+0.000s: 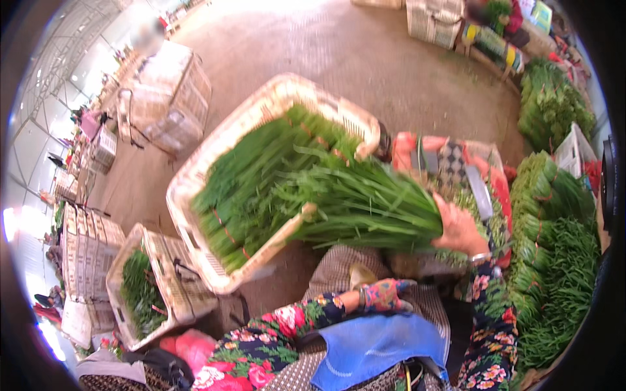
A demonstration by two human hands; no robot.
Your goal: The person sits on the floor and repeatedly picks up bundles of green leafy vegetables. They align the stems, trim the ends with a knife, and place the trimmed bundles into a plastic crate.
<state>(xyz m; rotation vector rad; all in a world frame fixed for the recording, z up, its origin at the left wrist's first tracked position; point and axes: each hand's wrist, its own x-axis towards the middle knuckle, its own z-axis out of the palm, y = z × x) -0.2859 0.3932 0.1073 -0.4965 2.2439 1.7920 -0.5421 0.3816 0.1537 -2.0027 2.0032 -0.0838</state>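
Note:
My right hand (457, 225), bare, grips the base end of a large loose bunch of long green leafy stalks (371, 205), whose tips spread left over the rim of a white plastic crate (195, 166). Tied green bundles (254, 176) with orange bands lie packed inside that crate. In a patterned glove, my left hand (386, 294) rests near my lap, beside a blue cloth (386, 347); whether it holds anything cannot be told. A wide-bladed knife (479, 191) lies on the red-covered work surface (503, 190) beyond my right hand, among cut green bits.
Tied green bundles (538, 229) are heaped along the right side. A smaller crate of greens (142, 293) stands at lower left, near stacked crates (90, 249). Farther off, a wrapped crate stack (166, 97) stands upper left. A co-worker (513, 24) is at upper right.

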